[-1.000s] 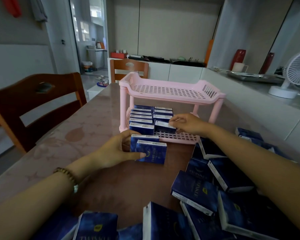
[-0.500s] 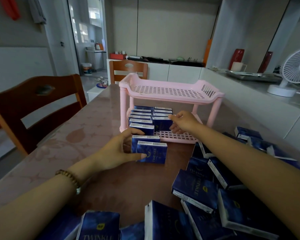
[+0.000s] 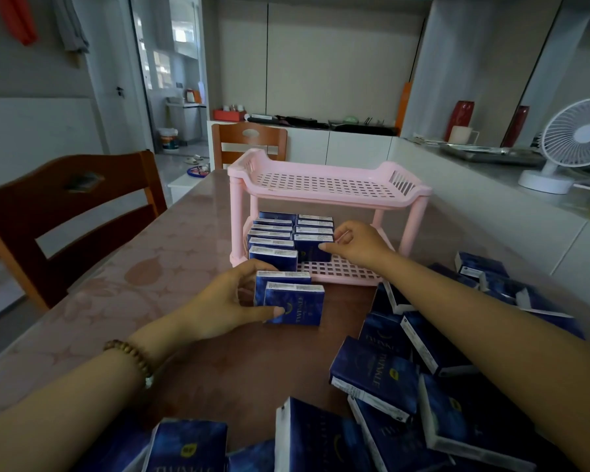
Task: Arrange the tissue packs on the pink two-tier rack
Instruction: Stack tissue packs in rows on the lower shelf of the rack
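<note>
Standing on the brown worktop (image 3: 133, 267), the pink two-tier rack (image 3: 327, 195) presents its long side to the person. Its lower tier (image 3: 341, 269) carries blue tissue packs set upright on edge in two rows running front to back. The left row (image 3: 273, 245) reaches the front rim. The right row (image 3: 314, 226) ends short of it, with bare grid in front and to the right.

Right hand (image 3: 358, 247): reaches in under the upper tier. Grip state: the thumb tip lies on the front face of the front pack (image 3: 310, 250) of the right row, at its upper right corner. The curled fingers sit at the pack's right end, so the pack is pinched there.

Left hand (image 3: 225, 301): rests on the worktop just in front of the rack. Grip state: closed round two upright packs (image 3: 295, 303) standing one behind the other, with the thumb on the front face of the nearer pack and the fingers over the far one. A bead bracelet (image 3: 130, 356) sits on this wrist.

Loose packs (image 3: 375, 379) lie heaped on the worktop at the person's right and along the near edge. A wooden chair (image 3: 65, 212) stands at the left side of the worktop. A white fan (image 3: 576, 137) stands well apart at far right.
</note>
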Motion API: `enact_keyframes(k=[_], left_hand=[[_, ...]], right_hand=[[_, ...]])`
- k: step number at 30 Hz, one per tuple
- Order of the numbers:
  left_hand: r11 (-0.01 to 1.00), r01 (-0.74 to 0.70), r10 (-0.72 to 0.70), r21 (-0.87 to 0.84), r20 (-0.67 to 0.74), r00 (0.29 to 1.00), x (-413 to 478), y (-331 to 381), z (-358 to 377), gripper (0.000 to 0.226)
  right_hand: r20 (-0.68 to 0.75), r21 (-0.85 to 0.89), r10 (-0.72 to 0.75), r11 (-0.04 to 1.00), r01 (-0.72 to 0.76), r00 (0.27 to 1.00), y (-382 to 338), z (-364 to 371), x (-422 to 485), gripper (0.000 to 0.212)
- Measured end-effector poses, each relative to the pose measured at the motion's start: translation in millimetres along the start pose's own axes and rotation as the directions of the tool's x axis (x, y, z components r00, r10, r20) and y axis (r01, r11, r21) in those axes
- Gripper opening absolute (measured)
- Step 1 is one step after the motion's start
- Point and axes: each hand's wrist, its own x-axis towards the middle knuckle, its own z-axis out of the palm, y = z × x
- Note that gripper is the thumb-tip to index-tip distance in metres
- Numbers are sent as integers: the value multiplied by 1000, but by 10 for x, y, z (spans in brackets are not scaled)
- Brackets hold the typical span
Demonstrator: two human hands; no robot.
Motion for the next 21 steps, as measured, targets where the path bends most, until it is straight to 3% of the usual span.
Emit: enact_keyframes(k=[7,12,16,19,21], left_hand=[[1000,7,-7,26,-14,1000,19,-43,0,44],[999,13,-11,50,-27,1000,18,-36,2,45],[1000,15,-13,27,-65,998,4,-2,-9,46],[998,-21,16,-51,-106,994,41,63,11,42],[998,-37,31,-53,-122,992,114,125,34,41]], right_hand=[[-29,-7,12,1000,-12,1000,14,29,34,25],[-43,-26,44,999,-45,998,76,13,7,40],[-31,34,-30,999,31,999,-27,-87,-153,36],[166,156,-132,982,106,977,-160,-201,-356,33],[350,198,-175,974,110,920,-208,-252,-499,39]])
